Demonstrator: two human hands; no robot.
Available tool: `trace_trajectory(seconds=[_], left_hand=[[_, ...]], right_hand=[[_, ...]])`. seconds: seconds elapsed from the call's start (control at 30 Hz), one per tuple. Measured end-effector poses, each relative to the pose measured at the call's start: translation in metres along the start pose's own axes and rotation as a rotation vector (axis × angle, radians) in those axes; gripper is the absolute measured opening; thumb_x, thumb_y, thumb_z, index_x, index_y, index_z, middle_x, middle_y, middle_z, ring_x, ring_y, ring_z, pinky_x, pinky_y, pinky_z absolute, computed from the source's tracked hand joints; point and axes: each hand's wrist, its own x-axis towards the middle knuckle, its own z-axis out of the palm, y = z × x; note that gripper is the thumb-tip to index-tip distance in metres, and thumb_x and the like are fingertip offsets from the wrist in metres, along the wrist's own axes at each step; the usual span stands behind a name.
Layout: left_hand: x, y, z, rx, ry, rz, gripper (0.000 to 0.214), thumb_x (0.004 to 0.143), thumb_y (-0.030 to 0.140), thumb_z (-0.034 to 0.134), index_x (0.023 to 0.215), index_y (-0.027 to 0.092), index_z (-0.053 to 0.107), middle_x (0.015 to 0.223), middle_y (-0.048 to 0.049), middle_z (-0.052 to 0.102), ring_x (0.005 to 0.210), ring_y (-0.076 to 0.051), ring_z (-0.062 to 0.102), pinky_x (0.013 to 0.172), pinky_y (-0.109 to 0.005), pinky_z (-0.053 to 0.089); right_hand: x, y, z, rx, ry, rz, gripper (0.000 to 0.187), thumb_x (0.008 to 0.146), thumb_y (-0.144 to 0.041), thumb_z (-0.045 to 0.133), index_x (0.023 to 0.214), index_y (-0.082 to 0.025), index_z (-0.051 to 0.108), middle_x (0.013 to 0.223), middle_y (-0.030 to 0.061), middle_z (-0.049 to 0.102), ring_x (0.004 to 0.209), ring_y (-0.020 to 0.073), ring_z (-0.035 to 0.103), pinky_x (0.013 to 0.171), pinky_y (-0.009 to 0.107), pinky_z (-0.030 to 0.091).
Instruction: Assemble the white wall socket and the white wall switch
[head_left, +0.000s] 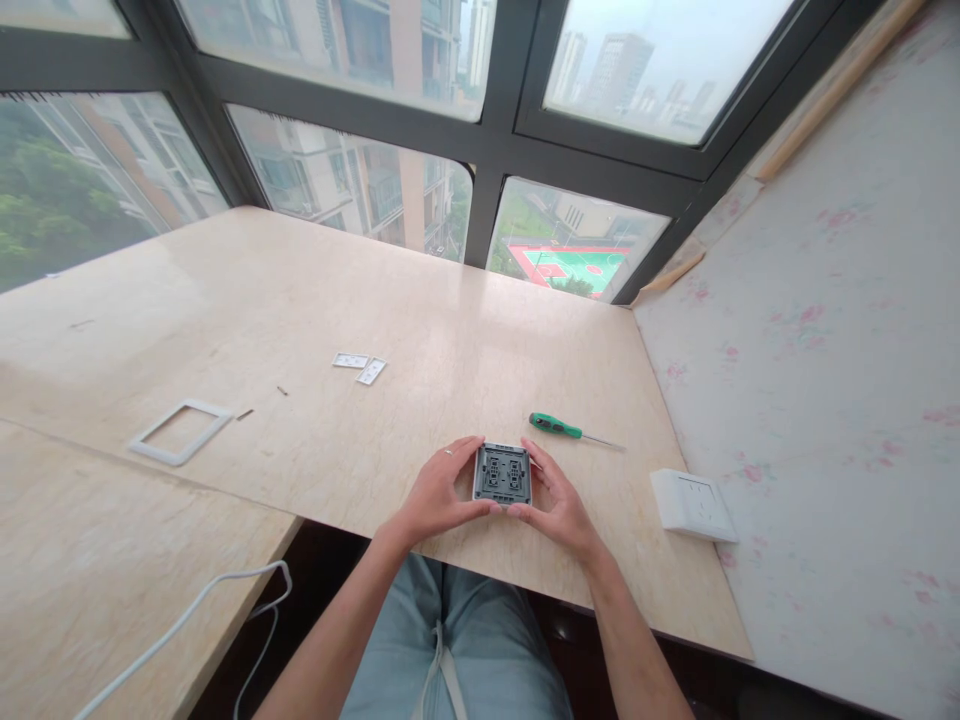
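Between both hands is a square wall switch body (503, 474), dark grey inside with a white rim, near the front edge of the counter. My left hand (442, 488) grips its left side, with the thumb at the near edge. From the right, my right hand (556, 498) holds it the same way, thumb along the near edge and fingers at the far corner. A screwdriver (556, 425) with a green and black handle lies just beyond my right hand, its shaft pointing right.
Two small white rectangular plates (351, 360) lie farther back. A white square frame (180, 434) rests at the left, with small dark screws (245, 414) near it. On the right stands a white socket (694, 505) against the wall. A white cable (202, 590) hangs over the left edge.
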Motion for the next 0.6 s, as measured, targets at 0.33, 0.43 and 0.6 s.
trace_trajectory(seconds=[0.33, 0.43, 0.6], left_hand=[[-0.0009, -0.0024, -0.0017, -0.026, -0.008, 0.005, 0.086, 0.072, 0.057, 0.078, 0.144, 0.026, 0.044, 0.146, -0.0129, 0.051, 0.134, -0.033, 0.048, 0.111, -0.052, 0.041], [-0.0005, -0.0018, -0.0023, -0.030, -0.019, 0.004, 0.087, 0.072, 0.058, 0.078, 0.145, 0.026, 0.043, 0.146, -0.0134, 0.050, 0.135, -0.033, 0.048, 0.111, -0.051, 0.041], [0.0000, -0.0002, -0.0039, -0.022, -0.033, -0.001, 0.090, 0.071, 0.060, 0.078, 0.145, 0.026, 0.043, 0.146, -0.0138, 0.050, 0.135, -0.034, 0.047, 0.112, -0.052, 0.040]], right_hand=[[-0.0011, -0.0038, -0.0008, 0.024, -0.022, -0.005, 0.085, 0.077, -0.043, 0.080, 0.150, -0.029, 0.038, 0.157, 0.0105, 0.039, 0.142, 0.0318, 0.040, 0.117, 0.052, 0.036], [-0.0012, -0.0036, -0.0014, 0.038, -0.027, -0.004, 0.083, 0.079, -0.041, 0.079, 0.150, -0.030, 0.038, 0.157, 0.0100, 0.039, 0.142, 0.0312, 0.040, 0.117, 0.052, 0.036], [-0.0021, -0.0045, -0.0022, 0.039, -0.031, -0.018, 0.080, 0.082, -0.041, 0.076, 0.150, -0.029, 0.037, 0.157, 0.0109, 0.038, 0.142, 0.0310, 0.040, 0.116, 0.052, 0.037]])
